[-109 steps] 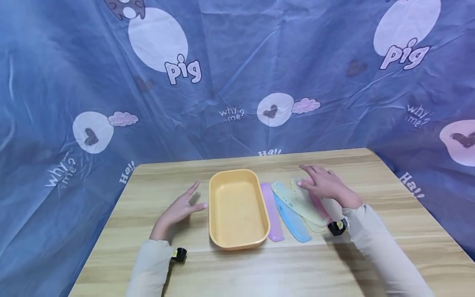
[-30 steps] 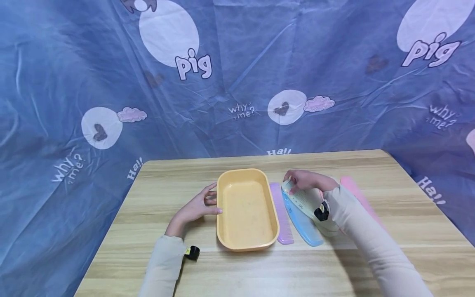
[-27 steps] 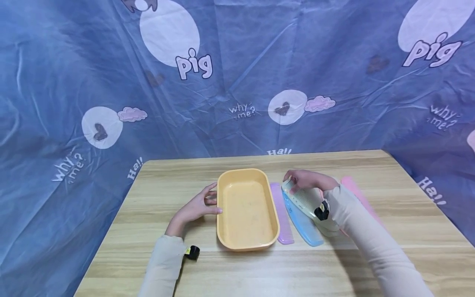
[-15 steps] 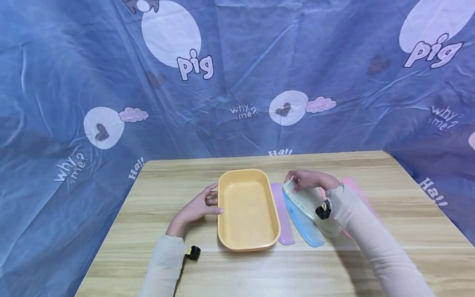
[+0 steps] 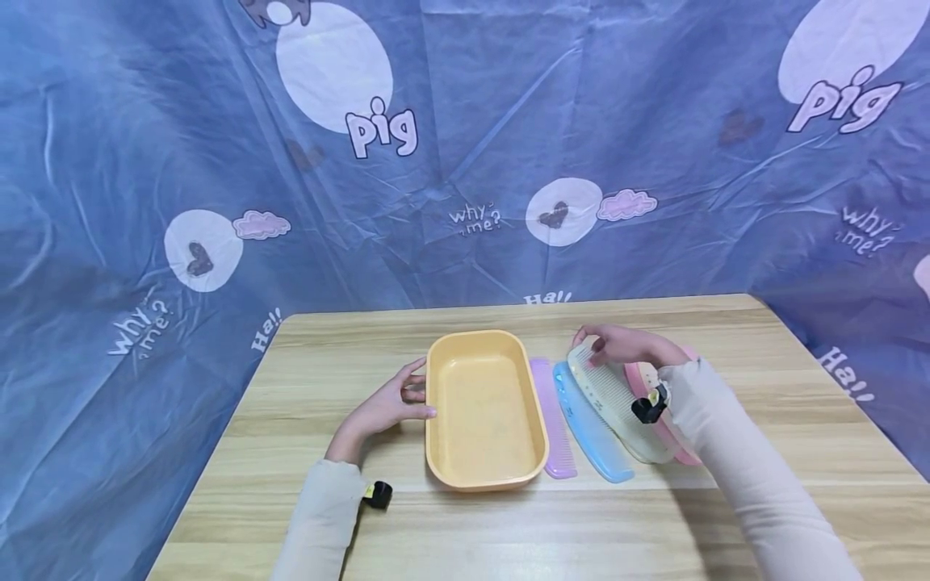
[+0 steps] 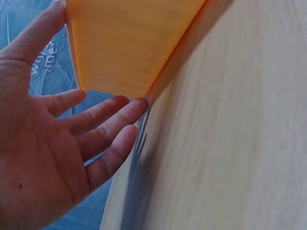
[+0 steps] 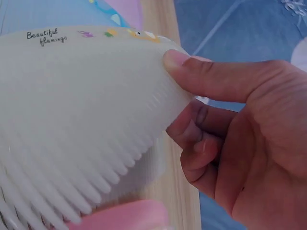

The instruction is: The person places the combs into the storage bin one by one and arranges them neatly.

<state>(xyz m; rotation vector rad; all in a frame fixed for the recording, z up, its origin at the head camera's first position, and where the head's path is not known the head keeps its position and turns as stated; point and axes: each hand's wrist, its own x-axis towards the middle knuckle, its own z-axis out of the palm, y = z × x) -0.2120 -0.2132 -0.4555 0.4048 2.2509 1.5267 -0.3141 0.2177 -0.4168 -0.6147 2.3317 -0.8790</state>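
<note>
Blue backdrop [image 5: 465, 266] w/ pig & heart prints is rising behind & at both sides of the wood-grain worktop [image 5: 472, 532]. The yellow tray [image 5: 483, 420] is sitting upright nr the middle of the worktop, its long sides running away from you. Your pale sleeves [image 5: 748, 476] are showing at the near edge, one per side of the tray.

Your L hand [image 5: 381, 407] is resting at the tray's L side: thumb touching the rim, other fingers spread & slightly bent by the outer wall, so it's touching, not gripping. Your R hand [image 5: 623, 345] is pinching the white comb [image 5: 606, 391] nr its far end, thumb on the upper face, index partly hidden behind, the rest bending inward.

That comb is slanting btwn the blue comb [image 5: 592, 436] on its L & the pink comb [image 5: 635, 376] on its R; can't tell if it's fully clear of the worktop. Your R arm is partly covering the pink. The purple comb [image 5: 554, 436] is lying just beside the tray's R side, btwn it & the blue.

Small black cams [image 5: 379, 495] are sitting at your wrists. Tiny lettering [image 7: 47, 37], "Beautiful flamingo", is running along the white comb's spine nr coloured motifs.
</note>
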